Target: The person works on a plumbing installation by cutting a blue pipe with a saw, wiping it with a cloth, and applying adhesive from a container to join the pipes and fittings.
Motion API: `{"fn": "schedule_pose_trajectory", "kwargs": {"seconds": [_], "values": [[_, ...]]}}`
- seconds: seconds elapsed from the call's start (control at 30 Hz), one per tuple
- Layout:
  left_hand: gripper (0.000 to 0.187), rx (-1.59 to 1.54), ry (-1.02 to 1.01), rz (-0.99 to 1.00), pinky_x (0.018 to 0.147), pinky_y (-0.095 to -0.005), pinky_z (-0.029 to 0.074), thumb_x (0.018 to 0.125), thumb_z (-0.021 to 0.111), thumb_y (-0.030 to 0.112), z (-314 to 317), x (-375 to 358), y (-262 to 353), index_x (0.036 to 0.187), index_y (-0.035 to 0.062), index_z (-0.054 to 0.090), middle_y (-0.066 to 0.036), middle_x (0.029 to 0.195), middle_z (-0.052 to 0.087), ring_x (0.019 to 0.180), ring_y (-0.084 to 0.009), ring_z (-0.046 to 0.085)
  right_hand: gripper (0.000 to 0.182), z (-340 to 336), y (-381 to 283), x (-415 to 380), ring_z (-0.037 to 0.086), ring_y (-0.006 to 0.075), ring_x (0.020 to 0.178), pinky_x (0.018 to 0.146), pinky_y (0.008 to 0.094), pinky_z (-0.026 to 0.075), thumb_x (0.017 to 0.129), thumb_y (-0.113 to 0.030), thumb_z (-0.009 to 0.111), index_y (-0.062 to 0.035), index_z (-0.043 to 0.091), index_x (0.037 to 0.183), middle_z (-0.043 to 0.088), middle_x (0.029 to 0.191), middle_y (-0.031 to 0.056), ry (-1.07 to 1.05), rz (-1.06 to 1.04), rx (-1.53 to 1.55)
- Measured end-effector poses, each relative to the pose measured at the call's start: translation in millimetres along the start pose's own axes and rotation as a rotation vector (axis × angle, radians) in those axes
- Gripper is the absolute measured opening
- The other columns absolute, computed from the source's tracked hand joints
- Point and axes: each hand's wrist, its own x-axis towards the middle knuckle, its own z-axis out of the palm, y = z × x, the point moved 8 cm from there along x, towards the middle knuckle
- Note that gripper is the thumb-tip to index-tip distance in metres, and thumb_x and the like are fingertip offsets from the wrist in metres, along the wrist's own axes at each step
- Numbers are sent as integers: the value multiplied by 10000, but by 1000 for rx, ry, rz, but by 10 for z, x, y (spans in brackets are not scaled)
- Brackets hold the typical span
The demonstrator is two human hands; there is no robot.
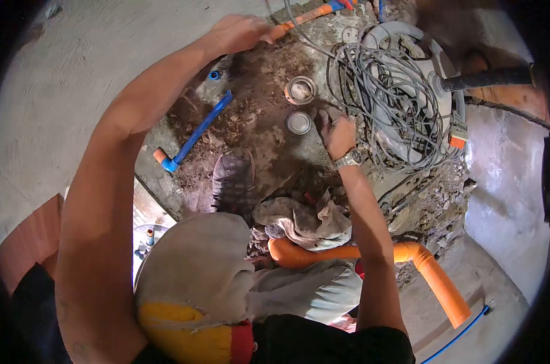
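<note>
My left hand [241, 33] is closed around the near end of an orange pipe [296, 21], which has a blue fitting at its far end. On the dirt floor, my right hand [338, 132] is beside a small round metal lid [298, 122], not touching it; its fingers are a little apart and nothing shows between them. Just above the lid stands an open tin [300, 90] with an orange-brown rim. A blue pipe [203, 130] with an elbow and an orange end lies to the left of them.
Tangled grey cable [387, 91] lies over a round grey object at the upper right. A thick orange pipe [442, 285] bends across the lower right. A crumpled cloth [308, 221] and a shoe [232, 182] are near my knees. A small blue fitting [214, 75] sits upper left.
</note>
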Motion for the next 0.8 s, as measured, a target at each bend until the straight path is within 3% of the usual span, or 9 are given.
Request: {"fn": "schedule_pose_trajectory", "kwargs": {"seconds": [0.07, 0.27, 0.3, 0.4, 0.5, 0.57, 0.63, 0.73, 0.8], "values": [[148, 78, 10, -2, 739, -458, 534, 875, 651, 157, -7, 19, 20, 1023, 154, 662, -63, 971, 673, 928, -333, 656, 157, 161, 167, -75, 673, 433, 784, 701, 504, 546, 883, -168, 676, -75, 722, 1002, 685, 813, 238, -269, 218, -163], [158, 46, 43, -17, 740, -461, 537, 882, 662, 184, 4, 21, -17, 1035, 145, 666, -77, 978, 684, 913, -344, 661, 162, 109, 170, 6, 669, 433, 770, 719, 506, 536, 880, -183, 682, -80, 727, 997, 686, 791, 227, -273, 290, -34], [158, 42, 42, -12, 740, -461, 537, 882, 662, 184, 6, 20, -23, 1035, 145, 666, -77, 978, 684, 913, -344, 661, 157, -59, -40, 172, 669, 430, 771, 709, 507, 534, 877, -200, 669, -83, 735, 959, 682, 777, 229, -27, 98, 44], [167, 50, 66, 47, 735, -462, 539, 872, 666, 170, -41, 9, 45, 1038, 148, 676, -77, 954, 686, 909, -347, 662, 159, -71, -223, 593, 665, 427, 767, 701, 491, 533, 878, -211, 664, -81, 737, 932, 685, 779, 219, -7, 122, 75], [290, 110, 21, 35, 760, -471, 539, 944, 612, 408, -95, 39, 91, 1055, 155, 700, -82, 957, 707, 896, -349, 681, 182, 286, -67, 952, 634, 363, 651, 662, 390, 529, 912, -173, 665, -82, 733, 1054, 706, 823, 168, -309, 366, 51], [201, 55, -12, 30, 765, -460, 541, 837, 660, 110, -6, 32, 35, 1033, 156, 663, -74, 967, 686, 950, -332, 657, 185, 682, 162, 1147, 646, 347, 653, 639, 414, 514, 905, -182, 648, -90, 737, 1038, 698, 796, 178, -267, 174, 129], [193, 45, 7, 21, 766, -460, 538, 838, 662, 113, -43, 13, 52, 1026, 156, 658, -74, 960, 685, 957, -330, 654, 190, 698, -44, 1256, 657, 331, 654, 616, 437, 499, 898, -191, 631, -98, 740, 1022, 689, 768, 188, -229, -23, 210], [177, 38, 28, 14, 766, -461, 536, 841, 663, 119, -47, -5, 38, 1014, 154, 651, -75, 945, 683, 958, -329, 653, 274, 956, -36, 1192, 412, 97, 500, 476, 289, 307, 973, -203, 598, 7, 684, 1127, 449, 623, -35, -554, 811, 1215], [168, 43, 36, 14, 765, -461, 535, 843, 662, 121, -39, 1, 29, 1007, 153, 650, -76, 936, 683, 952, -332, 655, 203, 783, -210, 1146, 288, 72, 519, 476, 230, 246, 949, -133, 639, 39, 683, 1047, 362, 648, -80, -481, 895, 1334]]}}
